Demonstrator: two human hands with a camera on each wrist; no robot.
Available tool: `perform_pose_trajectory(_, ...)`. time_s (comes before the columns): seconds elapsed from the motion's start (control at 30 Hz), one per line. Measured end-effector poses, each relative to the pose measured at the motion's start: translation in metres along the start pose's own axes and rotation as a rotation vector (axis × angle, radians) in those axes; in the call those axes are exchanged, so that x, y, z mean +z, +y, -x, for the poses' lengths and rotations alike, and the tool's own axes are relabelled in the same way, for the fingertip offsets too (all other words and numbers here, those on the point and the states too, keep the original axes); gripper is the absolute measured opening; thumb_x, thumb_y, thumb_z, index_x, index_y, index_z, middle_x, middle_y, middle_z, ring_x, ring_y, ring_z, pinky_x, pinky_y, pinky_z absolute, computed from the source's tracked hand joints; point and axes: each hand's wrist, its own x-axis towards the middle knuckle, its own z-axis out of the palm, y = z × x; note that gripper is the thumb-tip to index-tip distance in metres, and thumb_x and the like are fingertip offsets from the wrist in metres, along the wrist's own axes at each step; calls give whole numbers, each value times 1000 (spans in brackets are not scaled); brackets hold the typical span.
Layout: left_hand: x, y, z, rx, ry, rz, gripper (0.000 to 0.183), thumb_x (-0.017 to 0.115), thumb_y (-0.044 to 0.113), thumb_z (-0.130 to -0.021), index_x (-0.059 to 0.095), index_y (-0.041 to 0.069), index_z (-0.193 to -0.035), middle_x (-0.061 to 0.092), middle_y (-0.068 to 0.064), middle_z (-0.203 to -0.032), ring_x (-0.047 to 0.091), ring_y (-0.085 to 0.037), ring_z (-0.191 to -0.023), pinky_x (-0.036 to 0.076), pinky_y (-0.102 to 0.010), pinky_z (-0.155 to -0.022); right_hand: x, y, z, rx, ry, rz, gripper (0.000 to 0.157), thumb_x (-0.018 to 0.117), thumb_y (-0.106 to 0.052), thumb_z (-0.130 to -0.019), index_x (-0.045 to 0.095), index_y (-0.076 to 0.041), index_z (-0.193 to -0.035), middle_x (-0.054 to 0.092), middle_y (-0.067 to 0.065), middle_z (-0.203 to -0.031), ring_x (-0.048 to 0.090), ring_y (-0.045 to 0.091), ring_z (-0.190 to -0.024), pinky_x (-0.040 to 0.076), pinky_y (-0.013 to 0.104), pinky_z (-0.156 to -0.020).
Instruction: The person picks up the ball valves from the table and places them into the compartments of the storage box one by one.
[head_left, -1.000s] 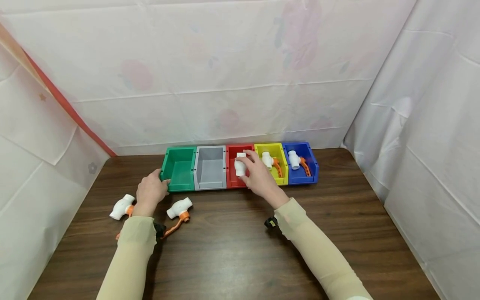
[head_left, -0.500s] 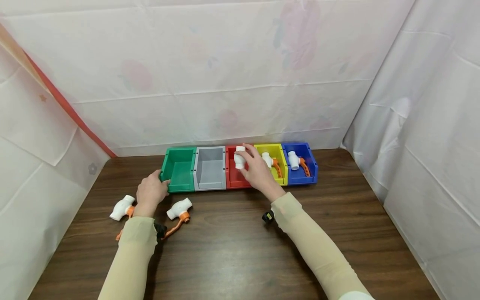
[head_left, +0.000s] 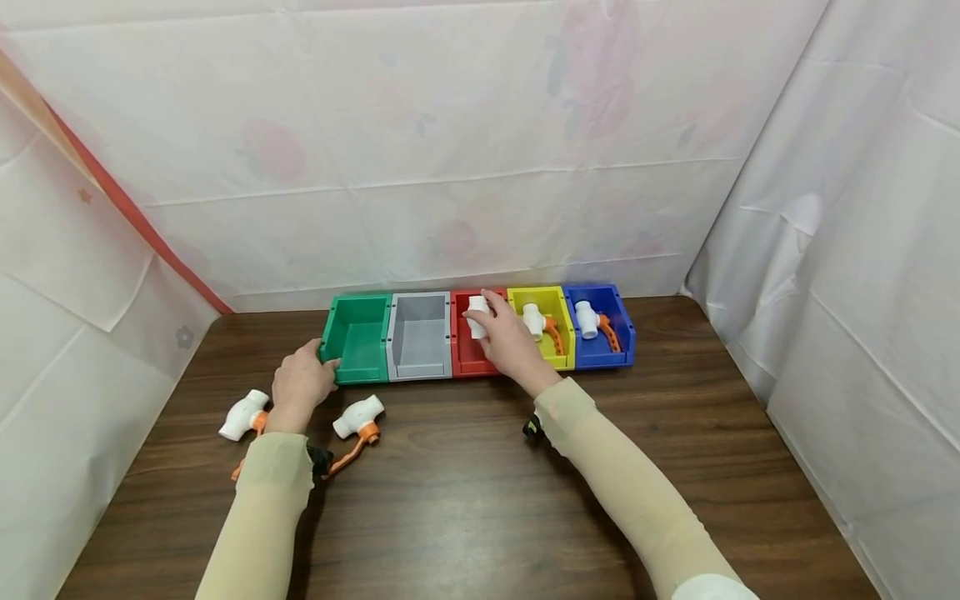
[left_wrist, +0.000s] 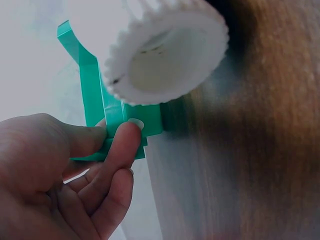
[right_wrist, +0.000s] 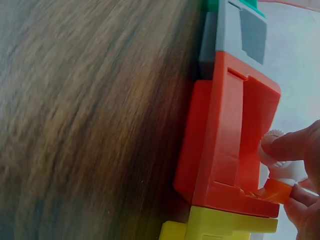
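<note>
My right hand (head_left: 517,346) pinches a white ball valve (head_left: 477,315) with an orange handle, over the red bin (head_left: 474,360). In the right wrist view, the thumb lies against the valve's ribbed end, and its orange neck (right_wrist: 278,190) sits at the bin's side wall. The palm hides part of the valve. My left hand (head_left: 302,385) grips the front left corner of the green bin (head_left: 360,337), its thumb and index finger pinching the wall in the left wrist view. Two more ball valves lie beside the left wrist, one to the left (head_left: 244,415) and one to the right (head_left: 359,417).
A grey bin (head_left: 422,333) stands between the green and red ones. To the right, the yellow bin (head_left: 542,363) and the blue bin (head_left: 604,362) each hold one ball valve. The row stands on a dark wooden table (head_left: 465,500), close to a white curtain (head_left: 450,167).
My right hand has shifted slightly left and away from me over the red bin, turning the valve a little. The left hand keeps its grip on the green bin.
</note>
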Motion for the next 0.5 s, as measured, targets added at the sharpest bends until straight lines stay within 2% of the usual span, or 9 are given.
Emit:
perform_pose_trajectory(0.23,1,0,-1,-3,0,2,63,56,29,-103,33,-2,-152,52,-35,-133,62,-46,-95,51,-53,-73,7,-1,-7,31,-74,73,49,75,-10,-87,64,-21,-134,30,15,-158,46,33,-133,44,44,-105)
perform_pose_trajectory(0.5,0,-2,0,5,-2,-19,62,56,28,-103,34,-5,-151,58,-33,-124,65,-41,-87,53,-53,-71,15,-5,-14,41,-108,120,47,73,-7,-86,65,-20,-131,35,16,-150,53,30,-121,53,40,-90)
